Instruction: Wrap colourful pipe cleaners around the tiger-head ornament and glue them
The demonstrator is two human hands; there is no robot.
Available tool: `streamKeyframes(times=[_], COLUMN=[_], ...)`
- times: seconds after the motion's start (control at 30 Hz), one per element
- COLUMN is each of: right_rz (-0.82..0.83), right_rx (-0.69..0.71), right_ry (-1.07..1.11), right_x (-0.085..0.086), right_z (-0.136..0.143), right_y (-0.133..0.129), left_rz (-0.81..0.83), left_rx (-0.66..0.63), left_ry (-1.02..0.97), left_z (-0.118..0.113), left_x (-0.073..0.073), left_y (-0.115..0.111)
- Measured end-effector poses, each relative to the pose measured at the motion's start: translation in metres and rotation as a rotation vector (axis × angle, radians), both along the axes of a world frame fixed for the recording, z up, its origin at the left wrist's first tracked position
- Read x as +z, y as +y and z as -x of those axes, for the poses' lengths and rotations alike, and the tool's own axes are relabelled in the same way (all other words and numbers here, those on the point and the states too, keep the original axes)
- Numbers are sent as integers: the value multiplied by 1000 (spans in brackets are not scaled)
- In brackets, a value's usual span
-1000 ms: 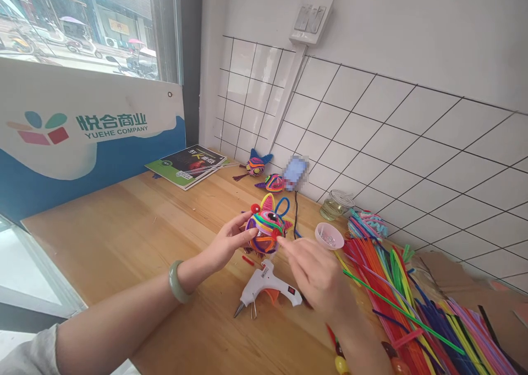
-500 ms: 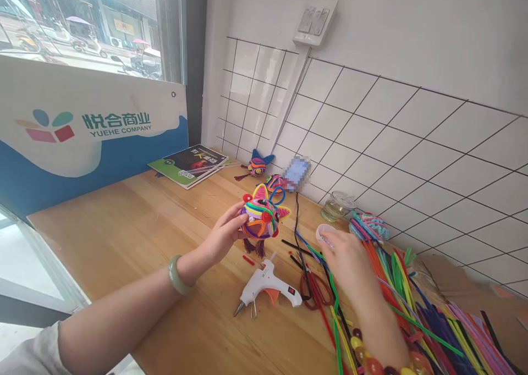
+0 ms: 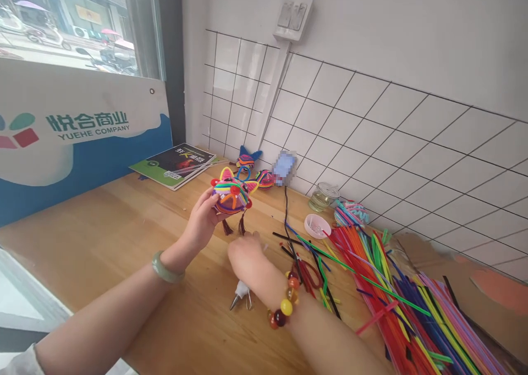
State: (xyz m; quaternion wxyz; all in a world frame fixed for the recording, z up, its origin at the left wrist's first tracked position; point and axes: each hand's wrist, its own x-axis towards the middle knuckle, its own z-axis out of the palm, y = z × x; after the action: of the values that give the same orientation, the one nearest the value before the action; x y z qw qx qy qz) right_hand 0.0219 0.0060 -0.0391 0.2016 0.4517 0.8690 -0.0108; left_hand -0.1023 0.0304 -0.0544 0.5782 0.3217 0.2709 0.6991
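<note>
My left hand (image 3: 202, 215) is closed around a colourful pipe-cleaner animal ornament (image 3: 232, 194) with pink pointed ears, red round bits, a blue loop on top and dark tassels (image 3: 241, 225) hanging below. My right hand (image 3: 247, 257) is just under the tassels, fingers curled together and turned away, so whatever they pinch is hidden. Beneath it lies a white hot glue gun (image 3: 241, 290), mostly covered by the hand and wrist, its nozzle showing at the left. A small pink bowl (image 3: 317, 226) with tiny clear pieces in it stands farther right.
Bundles of pipe cleaners (image 3: 371, 276) spread over the right side. Red-handled scissors (image 3: 309, 273) lie among loose stems. Along the wall stand two similar ornaments (image 3: 246, 159), a blurred phone (image 3: 284, 167) and a glass jar (image 3: 324, 197). A book (image 3: 175, 165) lies at the back left.
My right hand has left the pink bowl and moved left to just below the ornament, over the glue gun. My left hand still holds the ornament. The view has shifted to the right.
</note>
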Motion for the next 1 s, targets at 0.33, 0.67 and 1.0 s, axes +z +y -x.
streamKeyframes(times=[0.33,0.67,1.0], right_rz=[-126,-156,-451], right_rx=[97,-22,-507], right_ry=[416,947,1715], right_x=[40,51,99], right_z=[-30,-81,-199], right_y=[-45,-38,-30], left_rz=[9,67,79], left_rx=[-32,-99,-175], left_ry=[-9,30,58], left_z=[-1,-15,-22], left_x=[3,1,1], left_y=[-2,-10,-17])
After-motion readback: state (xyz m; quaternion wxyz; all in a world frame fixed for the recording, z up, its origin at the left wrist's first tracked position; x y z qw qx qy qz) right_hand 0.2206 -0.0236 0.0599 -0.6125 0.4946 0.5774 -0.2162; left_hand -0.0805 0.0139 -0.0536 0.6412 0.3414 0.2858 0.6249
